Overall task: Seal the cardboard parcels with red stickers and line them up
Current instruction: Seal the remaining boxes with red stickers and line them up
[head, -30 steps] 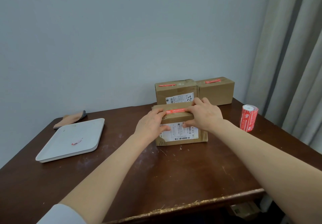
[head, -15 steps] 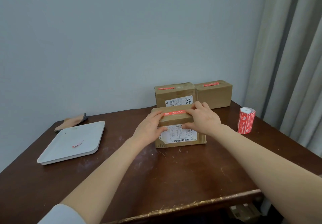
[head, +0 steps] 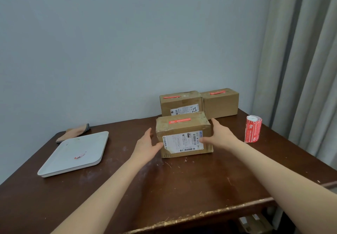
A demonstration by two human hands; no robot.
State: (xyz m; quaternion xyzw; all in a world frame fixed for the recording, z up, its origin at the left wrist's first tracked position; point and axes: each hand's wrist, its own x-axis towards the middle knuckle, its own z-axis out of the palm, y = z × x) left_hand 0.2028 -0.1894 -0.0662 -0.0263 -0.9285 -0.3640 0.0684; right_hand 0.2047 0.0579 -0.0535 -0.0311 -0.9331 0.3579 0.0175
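Near box [head: 182,127]: closed cardboard parcel at the middle of the table [head: 182,188], just in front of two others; contents hidden.
Its seal: a red sticker [head: 179,121] lies flat across the top seam, with white print too small to read.
Its label [head: 182,142]: white shipping label on the near face, with a barcode along the bottom edge and a row of larger characters at the right edge, not clearly legible.
Left hand [head: 145,146]: spread, fingers straight along the box's left side, thumb tip at the near left edge.
Right hand [head: 220,135]: spread, fingers straight along the right side, thumb laid on the label.
Far left box [head: 180,104]: closed, with a red strip [head: 171,97] on top and a white label bearing a black handwritten scrawl.
Far right box [head: 220,104]: closed, touching its neighbour, against the wall, with a red strip [head: 217,93] on top.
Sticker roll [head: 253,131]: upright to the right of the near box and apart from it, red with white print.
Tray [head: 87,142]: white, at the left, holding one small red scrap [head: 79,155].
Cloth [head: 76,131]: tan, folded, at the tray's far edge.
Curtain [head: 300,69]: grey, hanging at the right.
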